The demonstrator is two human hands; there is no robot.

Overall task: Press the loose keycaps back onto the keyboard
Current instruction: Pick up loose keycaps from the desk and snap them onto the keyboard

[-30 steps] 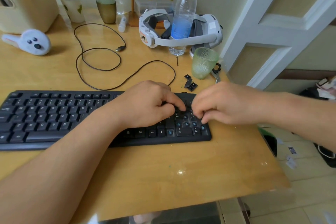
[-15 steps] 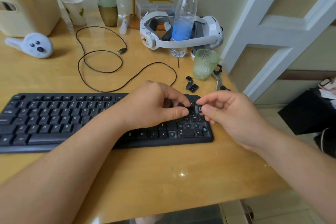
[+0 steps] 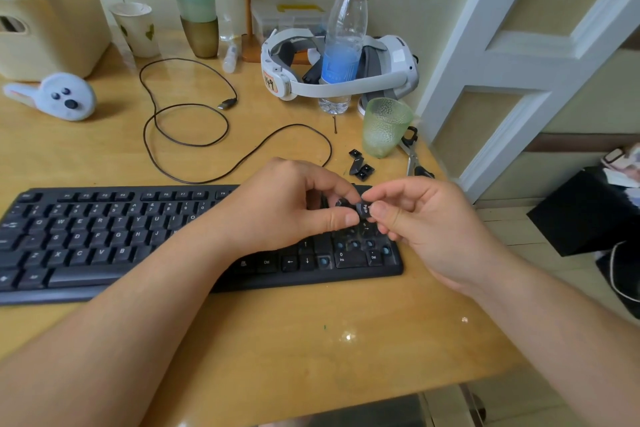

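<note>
Above the black plastic keyboard, the right hand is pinching a small black keycap; the left hand is perhaps holding another. Misaligned pressing risks bending its stem.

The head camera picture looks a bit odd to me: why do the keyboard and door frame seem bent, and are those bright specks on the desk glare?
Head view: the wide lens bows the keyboard and tilts the door frame; soft daylight, faint shadows under the hands; the specks on the desk are glare off its glossy top; edges look slightly soft.
</note>
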